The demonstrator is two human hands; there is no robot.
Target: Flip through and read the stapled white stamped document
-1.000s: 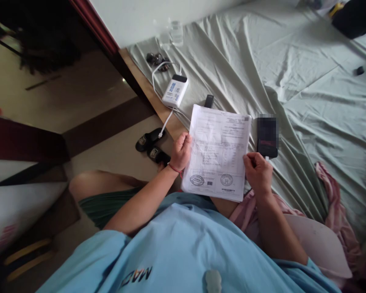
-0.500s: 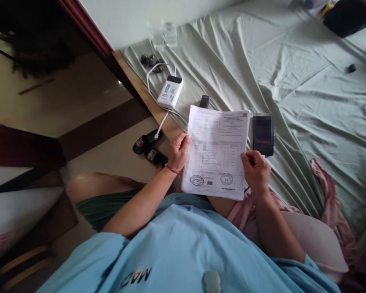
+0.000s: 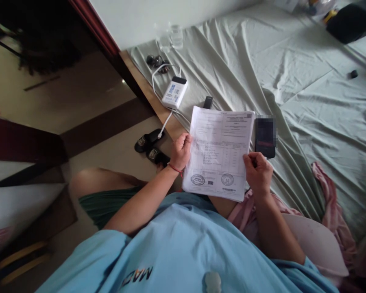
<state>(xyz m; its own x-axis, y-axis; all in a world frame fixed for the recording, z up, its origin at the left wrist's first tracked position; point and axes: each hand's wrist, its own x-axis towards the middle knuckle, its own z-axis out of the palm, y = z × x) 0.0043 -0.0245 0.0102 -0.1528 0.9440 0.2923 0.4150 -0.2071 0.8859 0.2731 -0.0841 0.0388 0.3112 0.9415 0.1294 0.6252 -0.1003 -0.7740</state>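
Observation:
I hold a white printed paper with two round stamps near its bottom, up over my lap. My left hand grips its left edge, a red string on the wrist. My right hand pinches the lower right edge. A dark phone lies on the bed just beyond the right hand, partly behind the sheet. I sit at the bed's edge in a light blue shirt.
A pale green bedsheet covers the bed. On it lie a white power bank with a cable, a small black item, glasses and a black bag. Black sandals sit on the floor. Pink cloth lies at right.
The view has shifted slightly; the paper and both hands stay in the same grip, with no clear movement of anything on the bed.

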